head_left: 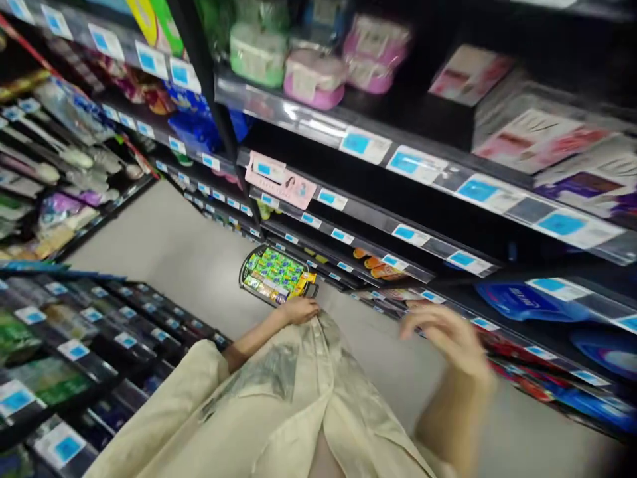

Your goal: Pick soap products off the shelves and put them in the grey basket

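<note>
My left hand [300, 310] is in front of my beige shirt [259, 385], its fingers curled closed near the hem; whatever is inside them is hidden. Just beyond it, low over the floor, is a black shopping basket [242, 275] holding several green and yellow packets [281, 264]. The dark handle [312, 290] of the basket shows close to my left hand, though I cannot tell whether they touch. My right hand [448, 335], blurred by motion, is raised beside the right shelves with loosely bent fingers apart and nothing in them.
Shelves with blue-and-white price tags [365, 145] rise on the right, carrying pink and green packs [314, 76], boxes [537, 136] and blue packages [530, 302]. More shelves [74, 348] stand at lower left. Hanging goods [50, 153] line the far left. Grey floor [169, 232] runs between.
</note>
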`<act>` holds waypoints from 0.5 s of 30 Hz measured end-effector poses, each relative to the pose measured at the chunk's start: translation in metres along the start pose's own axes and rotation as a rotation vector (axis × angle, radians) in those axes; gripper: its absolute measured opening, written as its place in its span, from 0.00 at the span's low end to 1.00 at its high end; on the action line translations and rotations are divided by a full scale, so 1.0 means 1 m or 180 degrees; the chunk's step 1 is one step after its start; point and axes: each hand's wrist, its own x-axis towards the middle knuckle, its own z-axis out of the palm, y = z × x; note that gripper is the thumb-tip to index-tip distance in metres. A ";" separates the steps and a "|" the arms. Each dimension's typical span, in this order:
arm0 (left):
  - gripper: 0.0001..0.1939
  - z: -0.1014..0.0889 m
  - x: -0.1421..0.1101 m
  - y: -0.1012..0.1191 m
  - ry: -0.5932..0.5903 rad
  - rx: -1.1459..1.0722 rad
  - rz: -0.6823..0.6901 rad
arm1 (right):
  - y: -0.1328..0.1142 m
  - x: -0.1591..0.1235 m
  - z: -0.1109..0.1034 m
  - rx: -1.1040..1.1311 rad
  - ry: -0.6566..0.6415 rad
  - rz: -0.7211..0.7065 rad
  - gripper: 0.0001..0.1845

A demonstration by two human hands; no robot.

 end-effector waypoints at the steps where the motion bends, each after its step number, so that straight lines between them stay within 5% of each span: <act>1: 0.16 0.005 -0.002 -0.005 0.0027 -0.0043 -0.0028 | 0.031 -0.001 0.037 -0.0076 0.0173 0.0431 0.18; 4: 0.16 0.015 -0.010 -0.016 0.0036 -0.0098 -0.0076 | 0.117 -0.010 0.127 -0.0583 0.0417 0.1165 0.16; 6: 0.17 0.018 -0.017 -0.024 -0.0037 -0.0103 -0.0079 | 0.159 -0.029 0.162 -0.0670 0.0503 0.1444 0.14; 10: 0.15 0.026 -0.028 -0.050 -0.0282 -0.0124 -0.0128 | 0.204 -0.077 0.189 -0.0781 0.0855 0.2027 0.18; 15: 0.14 0.052 -0.034 -0.087 -0.0531 -0.0350 -0.0393 | 0.215 -0.088 0.213 -0.0753 0.0779 0.2267 0.21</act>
